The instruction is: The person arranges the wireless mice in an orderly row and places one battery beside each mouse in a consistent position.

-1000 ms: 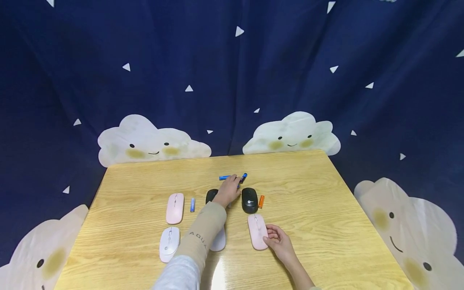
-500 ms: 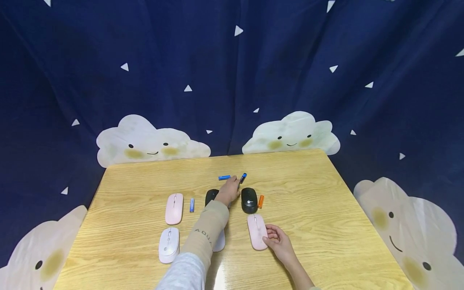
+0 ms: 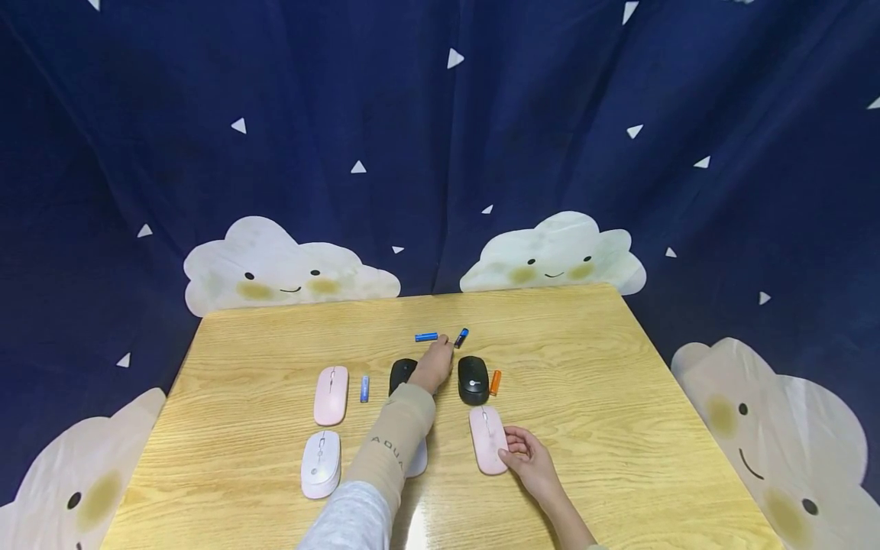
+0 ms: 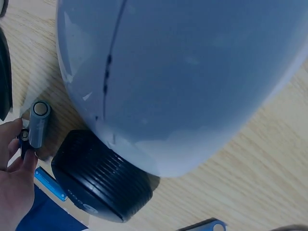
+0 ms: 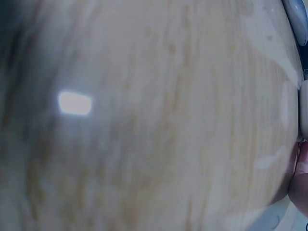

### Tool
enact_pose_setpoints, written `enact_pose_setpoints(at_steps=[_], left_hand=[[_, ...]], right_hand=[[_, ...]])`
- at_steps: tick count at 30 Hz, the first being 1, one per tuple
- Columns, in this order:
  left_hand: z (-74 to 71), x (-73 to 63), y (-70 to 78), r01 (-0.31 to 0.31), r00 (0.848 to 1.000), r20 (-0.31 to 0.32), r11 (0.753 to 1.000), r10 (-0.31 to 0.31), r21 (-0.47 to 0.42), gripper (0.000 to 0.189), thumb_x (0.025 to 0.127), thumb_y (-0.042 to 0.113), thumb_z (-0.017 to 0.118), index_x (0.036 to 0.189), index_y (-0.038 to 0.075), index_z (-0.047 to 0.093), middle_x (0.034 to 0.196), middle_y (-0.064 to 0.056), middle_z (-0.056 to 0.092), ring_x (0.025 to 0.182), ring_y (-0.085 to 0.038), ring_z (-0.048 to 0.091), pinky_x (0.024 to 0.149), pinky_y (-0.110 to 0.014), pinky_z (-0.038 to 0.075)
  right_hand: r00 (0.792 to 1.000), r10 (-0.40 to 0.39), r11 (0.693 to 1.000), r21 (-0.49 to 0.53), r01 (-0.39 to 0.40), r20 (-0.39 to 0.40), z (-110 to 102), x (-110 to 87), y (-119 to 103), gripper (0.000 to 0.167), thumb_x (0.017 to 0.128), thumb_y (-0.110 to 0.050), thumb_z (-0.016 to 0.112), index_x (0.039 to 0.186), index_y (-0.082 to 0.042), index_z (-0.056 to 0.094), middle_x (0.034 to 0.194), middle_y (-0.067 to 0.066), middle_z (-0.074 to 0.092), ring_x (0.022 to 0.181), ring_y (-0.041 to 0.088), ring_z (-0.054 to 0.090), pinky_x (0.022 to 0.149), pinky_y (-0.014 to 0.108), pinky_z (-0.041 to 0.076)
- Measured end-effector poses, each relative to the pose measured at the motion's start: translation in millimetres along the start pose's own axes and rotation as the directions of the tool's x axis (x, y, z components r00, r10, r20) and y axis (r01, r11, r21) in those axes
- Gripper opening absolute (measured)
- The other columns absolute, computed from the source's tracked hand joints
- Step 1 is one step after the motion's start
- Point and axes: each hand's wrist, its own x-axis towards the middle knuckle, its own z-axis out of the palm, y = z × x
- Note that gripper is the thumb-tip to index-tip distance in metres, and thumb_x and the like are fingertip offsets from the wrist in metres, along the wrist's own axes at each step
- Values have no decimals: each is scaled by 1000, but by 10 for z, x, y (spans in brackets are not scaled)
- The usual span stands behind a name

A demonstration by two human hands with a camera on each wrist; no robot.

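Observation:
My left hand [image 3: 435,365] reaches to the table's far middle, fingers between a blue battery [image 3: 426,337] and a dark blue battery [image 3: 461,338]. In the left wrist view its thumb and fingers pinch a small dark battery [image 4: 24,138] with a metal end. Beside that, a grey battery [image 4: 39,124] stands on end. At the front, my right hand [image 3: 535,467] holds a pink mouse [image 3: 487,441] by its right edge, thumb on the near corner and the other fingers bent. Only a fingertip [image 5: 301,185] of it shows in the right wrist view.
Black mice [image 3: 473,380] [image 3: 402,372] flank the left wrist. An orange battery [image 3: 496,383] lies to the right. Leftward are a second pink mouse [image 3: 331,396], a pale blue battery [image 3: 365,389] and a white mouse [image 3: 321,464]. My left sleeve [image 3: 385,458] partly covers another white mouse [image 3: 418,461].
My left hand has drawn back slightly, baring more of the blue battery; its forearm has swung a little rightward. The right hand and pink mouse stay put.

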Motion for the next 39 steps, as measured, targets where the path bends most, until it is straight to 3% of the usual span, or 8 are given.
enact_pose_setpoints(at_steps=[5,12,17,21,24,32,35,39], left_hand=[[9,-6,4,-2,1000,-15,1000,2,1,28,91,3,51,119,0,56,126,-13,46,113,-27,49,94,-32,43],[-4,-24,-10,-15,999,-33,1000,15,-8,27,86,6,60,113,-1,58,113,-12,50,103,-25,53,87,-31,47],[-22,-29,-29,-7,999,-34,996,4,-89,30,84,6,63,113,-1,57,112,-12,50,100,-23,52,87,-31,47],[-69,-43,-36,3,999,-39,985,-10,-173,40,83,6,63,122,0,53,120,-12,46,107,-23,50,92,-31,44],[-134,-78,-36,-24,998,-67,973,9,-230,47,81,5,64,126,0,49,123,-14,44,108,-24,51,93,-31,44],[-333,-285,-95,-99,991,-117,933,62,-345,49,80,5,65,125,-3,47,121,-15,42,89,-19,52,73,-26,48],[-384,-397,-150,-114,990,-122,924,73,-366,48,80,6,66,124,-2,48,125,-16,41,90,-19,53,71,-24,49],[-428,-588,-236,-165,982,-155,889,108,-426,47,79,3,66,122,-3,48,125,-17,40,93,-22,56,74,-26,51]], right_hand=[[1000,-2,1000,-10,2,-2,-2,5,7,44,79,-1,67,119,4,52,104,14,55,86,13,52,72,18,47],[1000,1,1000,-12,-1,-16,10,7,34,41,78,0,67,117,2,54,101,12,56,84,13,53,71,19,48],[1000,-8,1000,-25,8,-14,5,17,52,42,78,-1,67,117,2,54,101,12,56,85,14,53,71,20,48],[1000,1,1000,-22,-1,-17,4,24,53,42,78,-1,67,117,1,54,101,11,56,85,13,53,71,19,48],[1000,-14,999,-29,13,-17,8,17,43,42,78,-1,68,117,3,54,100,12,56,83,12,53,70,19,48],[1000,3,1000,-21,-3,-11,12,7,-15,43,78,-1,67,119,4,53,101,12,56,84,12,52,70,19,47],[1000,-1,1000,-29,1,-12,16,6,-17,43,79,-2,67,118,4,53,101,12,56,84,12,52,70,19,48],[1000,-10,999,-35,9,-19,20,-1,-8,41,78,-2,68,117,3,54,100,11,56,83,12,53,70,19,48]])
